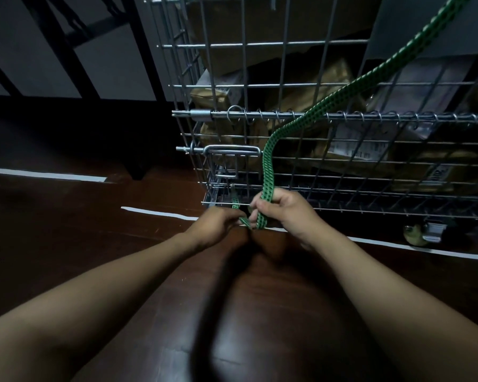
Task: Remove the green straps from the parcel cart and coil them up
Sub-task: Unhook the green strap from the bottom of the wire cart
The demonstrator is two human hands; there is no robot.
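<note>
— Where's the strap?
— My right grip [283, 213] is clamped on the green strap [268, 161], which climbs from it up across the wire parcel cart [370, 116]. My left grip [218, 224], just beside, pinches the lower end. It's flat, black-dotted webbing.

Left grip [218, 224], right grip [283, 213] close together, fingers curled, pinching.

Dim room, dark wooden floor [66, 244] crossed by white tape [160, 213].

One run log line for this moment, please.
left hand: pinches green strap; right hand: grips it; strap: runs to parcel cart base wire; coiling: not started
</note>
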